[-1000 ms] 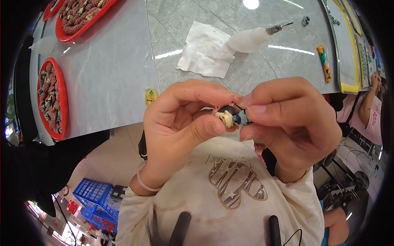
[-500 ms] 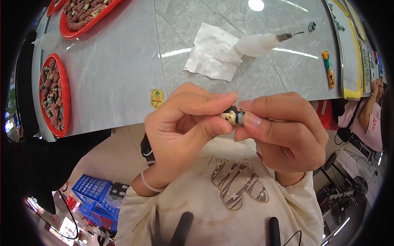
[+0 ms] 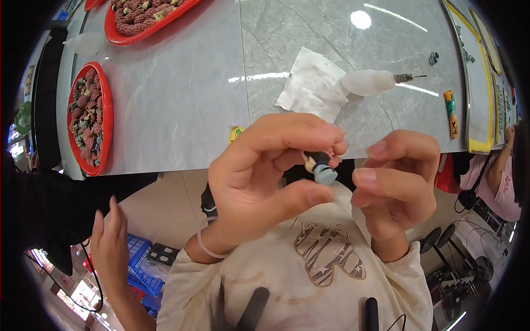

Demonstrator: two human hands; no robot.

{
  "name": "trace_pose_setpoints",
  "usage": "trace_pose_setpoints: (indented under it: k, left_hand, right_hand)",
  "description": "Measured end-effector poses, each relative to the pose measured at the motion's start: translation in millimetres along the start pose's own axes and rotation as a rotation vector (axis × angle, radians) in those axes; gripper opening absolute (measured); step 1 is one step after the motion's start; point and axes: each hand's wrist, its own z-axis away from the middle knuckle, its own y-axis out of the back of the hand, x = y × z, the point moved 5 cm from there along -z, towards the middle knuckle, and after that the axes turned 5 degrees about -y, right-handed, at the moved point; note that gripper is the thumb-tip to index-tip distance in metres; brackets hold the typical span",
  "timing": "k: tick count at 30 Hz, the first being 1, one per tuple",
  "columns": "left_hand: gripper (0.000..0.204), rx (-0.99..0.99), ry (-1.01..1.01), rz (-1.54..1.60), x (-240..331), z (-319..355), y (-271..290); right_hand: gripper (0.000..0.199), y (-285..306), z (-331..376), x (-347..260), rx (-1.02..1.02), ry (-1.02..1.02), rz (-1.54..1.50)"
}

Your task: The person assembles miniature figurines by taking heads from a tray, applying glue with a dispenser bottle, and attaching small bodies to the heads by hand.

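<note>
Above the near edge of the table, a small figurine (image 3: 324, 175) with a dark top, a pale part and a blue-grey base sits between the fingers and thumb of my left hand (image 3: 243, 171). Part of the figurine is hidden by those fingers. My right hand (image 3: 406, 182) is a short way to the right of it, fingers bent and apart, with nothing visible in them. Beyond my hands a white squeeze bottle (image 3: 369, 82) with a thin metal tip lies beside a sheet of white paper (image 3: 310, 83).
Red trays (image 3: 109, 124) of small pinkish pieces stand on the left of the grey table (image 3: 176, 110). An orange-green tube (image 3: 451, 113) and a yellow-edged board (image 3: 479, 144) are at right. Another person's hand (image 3: 110, 240) is at lower left, near a blue crate (image 3: 137, 259).
My right hand has come away from the figurine, which stays in my left hand and is turned. The view has shifted, and another person's hand has appeared at lower left.
</note>
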Motion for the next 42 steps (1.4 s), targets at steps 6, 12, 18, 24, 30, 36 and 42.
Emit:
trace_pose_setpoints:
  k: [6, 12, 18, 24, 30, 36, 42]
  left_hand:
    - [0.043, 0.02, -0.064, -0.096, 14.5, -3.2, 10.2]
    - [0.037, 0.002, -0.254, -0.215, 38.8, -11.3, 48.3]
    - [0.03, 0.54, -0.308, -1.362, 129.2, -32.3, 123.5]
    - [0.023, 0.754, 0.645, -1.89, 162.3, 36.6, 175.1]
    - [0.02, 0.754, 0.477, -2.08, 184.4, 53.9, 148.0]
    - [0.018, 0.088, -0.072, -1.468, 125.7, -67.5, 87.1]
    - [0.016, 0.109, -0.362, -1.776, 57.5, -209.9, 147.1]
  right_hand:
    - [0.023, 1.2, -7.3, 3.7, 0.005, 0.073, -0.005]
    - [0.017, 2.6, -2.7, 13.1, 0.047, 0.04, 0.019]
    - [0.013, 7.9, 2.7, 18.2, 0.136, -0.06, 0.019]
    - [0.008, 4.7, 4.7, 19.7, 0.047, -0.071, -0.061]
    - [0.007, 6.5, 4.1, 24.5, 0.065, -0.124, -0.074]
    - [0.008, -4.9, -8.8, 10.8, 0.024, -0.018, -0.062]
    - [0.008, 9.9, 4.7, 6.9, 0.024, -0.038, -0.022]
